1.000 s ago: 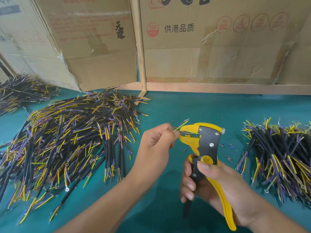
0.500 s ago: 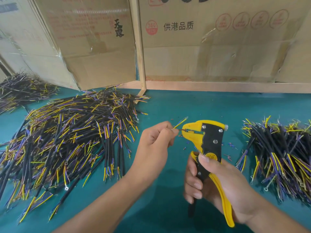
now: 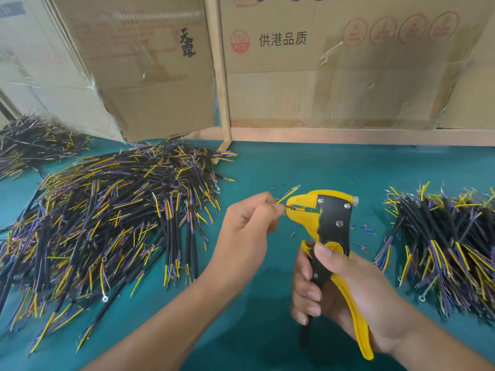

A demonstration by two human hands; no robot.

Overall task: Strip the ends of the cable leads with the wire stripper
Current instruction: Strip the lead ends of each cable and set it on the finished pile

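Left hand pinches a thin lead right by its tip, feeding it into the mouth of the wire stripper held just above the counter; right hand is wrapped round the handles, squeezed approx. halfway. Lead looks light & floppy, so best pinched close to the end, w/ a gentle squeeze or strands may nick. No containers: unstripped cables sit in a loose pile left, another pile right.
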